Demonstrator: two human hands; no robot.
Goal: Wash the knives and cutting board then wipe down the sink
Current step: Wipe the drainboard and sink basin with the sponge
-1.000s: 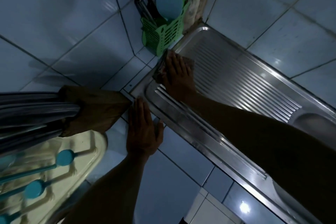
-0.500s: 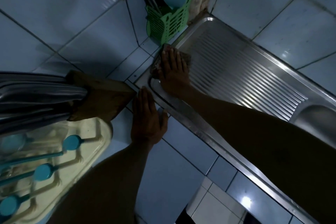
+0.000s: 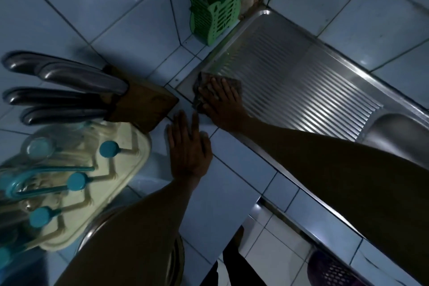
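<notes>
My right hand [image 3: 220,100] lies flat with straight fingers on a dark cloth [image 3: 235,83], pressing it onto the near left corner of the steel sink's ribbed drainboard [image 3: 301,81]. My left hand [image 3: 188,146] rests flat and open on the blue tiled counter just beside that corner. A wooden knife block [image 3: 144,107] holding several steel-handled knives [image 3: 65,74] stands to the left of both hands. The sink basin [image 3: 399,132] shows at the right edge.
A green utensil caddy [image 3: 216,18] stands in the tiled corner behind the drainboard. A cream drying rack with teal pegs [image 3: 76,181] sits at the lower left. A metal bowl rim [image 3: 176,253] is under my left forearm. A purple basket [image 3: 334,269] sits below the counter.
The view has shifted, bringing the knife handles fully into sight. My right hand and the cloth have slid toward the near left corner of the drainboard. My left hand stays flat on the tiles.
</notes>
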